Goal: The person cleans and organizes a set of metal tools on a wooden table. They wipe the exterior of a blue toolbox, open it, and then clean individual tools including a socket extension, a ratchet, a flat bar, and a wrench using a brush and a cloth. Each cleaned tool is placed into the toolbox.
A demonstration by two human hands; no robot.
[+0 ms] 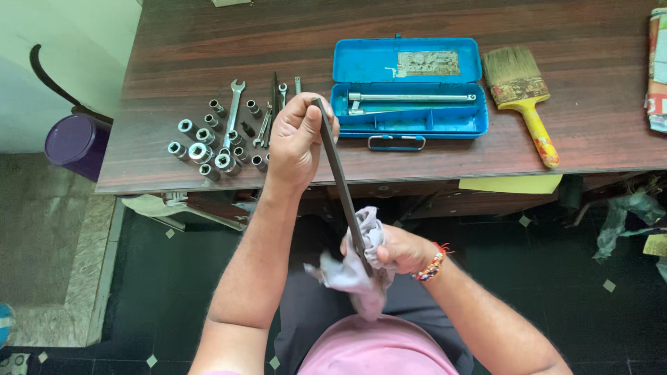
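The left hand (297, 139) is gripping the top of a long file (340, 180), its grip closed round it. The right hand (396, 250) is clasping a grey rag (351, 274) around the file's lower end, below the worktop (174, 55) edge, near sockets (205, 149) and a blue toolbox (408, 87).

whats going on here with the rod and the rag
A seated person holds a long dark metal bar upright by its top end in the left hand. The right hand grips a grey rag wrapped around the bar's lower end. On the wooden table lie sockets, wrenches, an open blue toolbox and a paintbrush.
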